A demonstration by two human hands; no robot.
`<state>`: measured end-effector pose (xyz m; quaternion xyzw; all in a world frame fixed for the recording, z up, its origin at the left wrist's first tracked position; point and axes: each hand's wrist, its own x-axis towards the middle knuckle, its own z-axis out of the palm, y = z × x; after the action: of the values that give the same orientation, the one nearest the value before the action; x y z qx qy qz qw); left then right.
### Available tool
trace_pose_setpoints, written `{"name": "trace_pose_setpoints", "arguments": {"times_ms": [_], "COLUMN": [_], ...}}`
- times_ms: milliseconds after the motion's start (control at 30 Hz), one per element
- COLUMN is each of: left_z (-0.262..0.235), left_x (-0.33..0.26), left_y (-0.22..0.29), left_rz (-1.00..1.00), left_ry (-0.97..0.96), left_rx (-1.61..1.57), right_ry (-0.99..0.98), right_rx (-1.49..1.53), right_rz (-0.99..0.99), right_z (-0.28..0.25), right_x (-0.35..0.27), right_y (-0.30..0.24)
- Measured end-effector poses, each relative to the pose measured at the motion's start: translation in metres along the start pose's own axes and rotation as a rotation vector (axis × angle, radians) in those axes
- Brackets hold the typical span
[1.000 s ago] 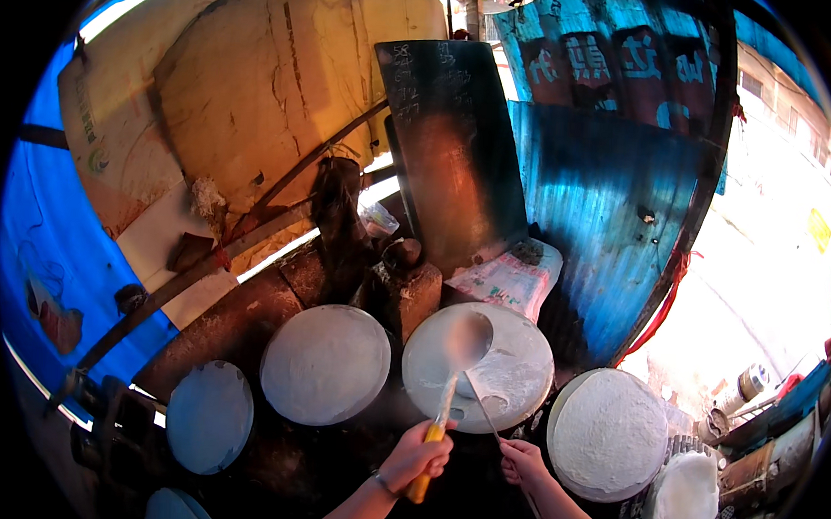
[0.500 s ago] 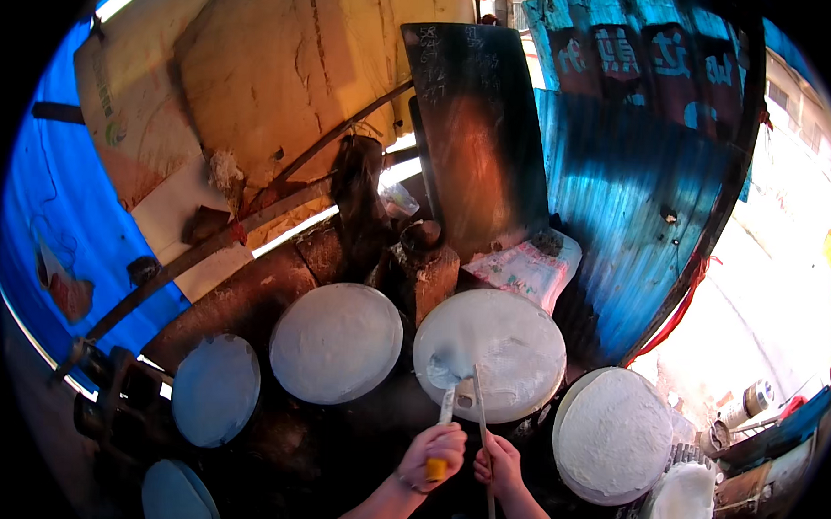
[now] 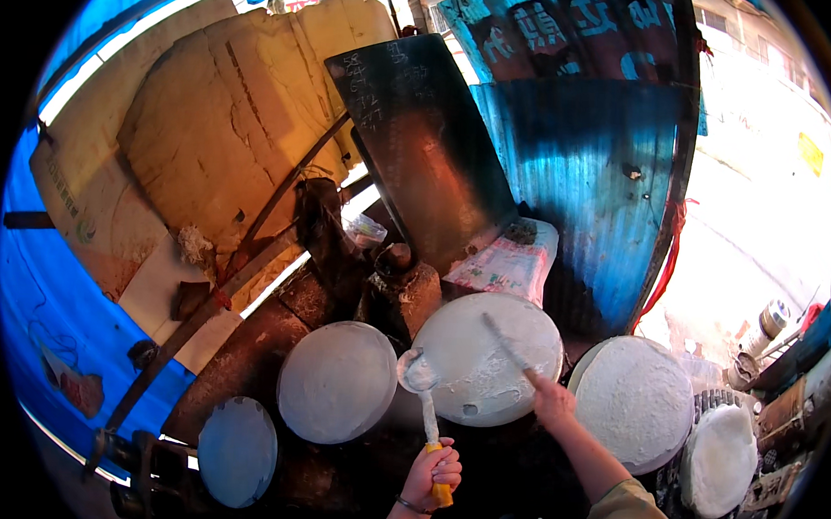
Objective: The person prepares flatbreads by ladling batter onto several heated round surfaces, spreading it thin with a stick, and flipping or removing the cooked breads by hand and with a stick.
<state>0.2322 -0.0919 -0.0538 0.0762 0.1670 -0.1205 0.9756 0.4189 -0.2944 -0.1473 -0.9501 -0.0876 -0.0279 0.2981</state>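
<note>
We stand over a dark, sooty stove (image 3: 247,363) backed by a blue corrugated sheet (image 3: 574,174) and a tan board wall (image 3: 228,134), with a black slab (image 3: 419,150) leaning between them. Along the stove top sits a row of round white discs. The largest in play is the middle disc (image 3: 495,354), pale and smooth, with a small dark spot near its front edge. To its left lies a second disc (image 3: 336,381), evenly white, and further left and lower a smaller bluish one (image 3: 238,451). To the right a rougher, powdery disc (image 3: 635,402) sits beside another white round (image 3: 720,458) at the edge of view.

Our left hand (image 3: 431,475) is closed around the yellow handle of a ladle (image 3: 421,374), whose white-coated bowl hangs at the gap between the middle and left discs. Our right hand (image 3: 552,402) is wrapped around a thin stick (image 3: 509,345) that lies across the middle disc's surface, tip toward its centre.

As we judge it, the middle disc is already coated and being worked over; the left one looks finished, while the rough right-hand discs seem to be at a different stage, which one we cannot tell.
</note>
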Motion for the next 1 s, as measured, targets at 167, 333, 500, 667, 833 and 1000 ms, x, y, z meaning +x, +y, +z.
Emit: {"name": "trace_pose_setpoints", "arguments": {"times_ms": [167, 333, 500, 667, 833, 1000], "left_z": [0.012, 0.02, 0.003, -0.066, -0.017, 0.004], "left_x": [0.018, 0.061, 0.127, 0.177, 0.153, 0.141], "left_y": [-0.005, -0.012, -0.036, -0.045, -0.057, -0.048], "left_rz": [0.026, 0.055, 0.137, 0.39, 0.198, -0.007], "left_ry": [0.128, 0.253, 0.433, 0.586, 0.654, 0.517], "left_rx": [0.308, 0.634, 1.333, 1.653, 1.104, 0.701], "right_ry": [0.195, -0.12, -0.034, -0.198, -0.468, -0.496], "right_rx": [0.122, 0.964, 1.576, 1.358, 1.574, 1.584], "right_rz": [0.155, 0.394, 0.677, 0.652, 0.692, 0.719], "right_z": [-0.019, 0.004, -0.031, 0.001, -0.01, -0.004], "right_x": [-0.008, -0.117, -0.1, -0.075, -0.068, -0.051], "right_y": [0.042, 0.018, 0.013, 0.004, -0.005, -0.004]}}
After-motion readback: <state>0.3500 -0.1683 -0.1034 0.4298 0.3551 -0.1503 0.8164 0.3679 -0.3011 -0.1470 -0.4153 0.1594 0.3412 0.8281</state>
